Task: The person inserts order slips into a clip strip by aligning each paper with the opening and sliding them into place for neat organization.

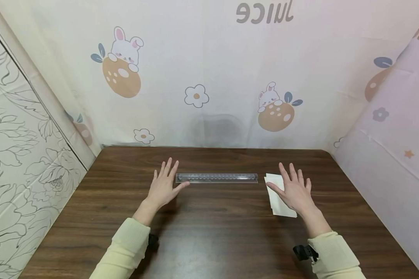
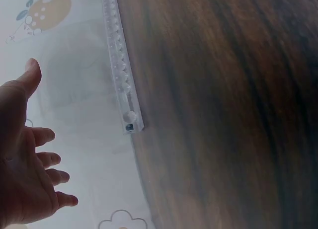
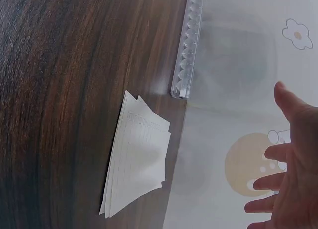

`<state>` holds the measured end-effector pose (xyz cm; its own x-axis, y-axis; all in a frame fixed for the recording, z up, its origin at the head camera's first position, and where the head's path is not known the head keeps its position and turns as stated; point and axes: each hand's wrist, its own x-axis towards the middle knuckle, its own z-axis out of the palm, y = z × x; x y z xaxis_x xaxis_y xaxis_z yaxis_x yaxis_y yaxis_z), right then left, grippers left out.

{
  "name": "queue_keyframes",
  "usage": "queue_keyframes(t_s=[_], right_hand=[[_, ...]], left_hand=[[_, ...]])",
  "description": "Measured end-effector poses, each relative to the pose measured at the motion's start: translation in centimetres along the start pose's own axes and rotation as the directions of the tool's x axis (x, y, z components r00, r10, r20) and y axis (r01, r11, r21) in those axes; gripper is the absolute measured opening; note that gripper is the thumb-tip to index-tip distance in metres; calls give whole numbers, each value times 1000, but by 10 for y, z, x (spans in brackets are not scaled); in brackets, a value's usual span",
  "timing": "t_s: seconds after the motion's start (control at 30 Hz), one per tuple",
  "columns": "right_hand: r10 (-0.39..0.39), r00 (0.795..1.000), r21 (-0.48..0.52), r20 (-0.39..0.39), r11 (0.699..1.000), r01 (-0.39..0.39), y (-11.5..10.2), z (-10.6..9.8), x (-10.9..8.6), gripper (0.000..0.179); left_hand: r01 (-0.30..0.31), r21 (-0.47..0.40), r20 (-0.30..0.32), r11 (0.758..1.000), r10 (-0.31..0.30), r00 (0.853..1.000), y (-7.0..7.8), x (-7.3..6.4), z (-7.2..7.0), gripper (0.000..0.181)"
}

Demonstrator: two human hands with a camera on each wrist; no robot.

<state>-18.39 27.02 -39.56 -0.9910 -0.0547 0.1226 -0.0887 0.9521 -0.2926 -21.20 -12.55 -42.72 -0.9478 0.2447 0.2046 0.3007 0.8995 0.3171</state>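
A long, clear plastic strip (image 1: 216, 178) with a row of rounded bumps along it lies crosswise toward the back of the table. My left hand (image 1: 162, 188) is held over its left end with the fingers spread, the thumb overlapping that end in the head view. To the strip's right is a small, uneven stack of white paper cards (image 1: 280, 199), and the right wrist view shows faint lines and outlined marks on the top card (image 3: 141, 154). Above the stack my right hand (image 1: 295, 192) spreads its fingers, hiding part of the cards. Both hands hold nothing.
The dark wood-grain table (image 1: 202, 232) ends at the back against a pale curtain (image 1: 223, 69) printed with rabbits and flowers. More patterned fabric hangs on the right side (image 1: 398, 155), and a floral panel (image 1: 24, 162) stands on the left.
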Motion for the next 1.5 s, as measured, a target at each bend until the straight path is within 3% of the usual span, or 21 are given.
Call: queue_keyframes(t_s=[0.3,0.6,0.97,1.2,1.5], right_hand=[[-15,997,43,-82,999,19,2,6,2,75],[33,999,108,-33,994,-29,7,10,4,75],[43,999,171,-27,985,-37,27,15,7,67],[58,997,165,-47,985,-49,34,17,7,62],[156,988,218,12,964,-155,45,23,4,63]], left_hand=[[12,-165,4,986,-12,1000,-7,5,7,83],[33,-311,-11,950,-38,999,-13,13,15,73],[127,-401,5,907,-136,991,-17,28,21,56],[195,-485,29,852,-207,978,-21,36,27,48],[244,-591,21,769,-287,958,-30,41,38,39]])
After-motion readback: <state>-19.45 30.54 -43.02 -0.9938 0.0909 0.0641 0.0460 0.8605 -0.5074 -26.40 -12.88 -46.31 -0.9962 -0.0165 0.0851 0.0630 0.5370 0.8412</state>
